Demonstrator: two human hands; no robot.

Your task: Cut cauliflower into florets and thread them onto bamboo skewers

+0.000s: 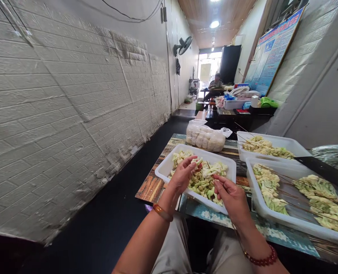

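We see our left hand [186, 171] with thumb and fingers closed around a pale cauliflower piece [197, 163] above the near white tub [160, 172]. Our right hand [228, 190] pinches a thin skewer [208, 164] between thumb and fingertips, and a threaded floret [216, 168] sits on it just beyond our grip, its point rising towards the left hand. Below both hands we have loose cauliflower [199, 185] lying inside that tub, which stands on the patterned table [148, 190]. To our right, a larger tub [283, 219] holds finished-looking skewered bunches [267, 186] in two groups, and behind it another tub [298, 144] holds more cauliflower [267, 146] with sticks. A clear bag [207, 137] of pale rounded pieces rests beyond our near tub, and farther back we see a seated person [216, 82]
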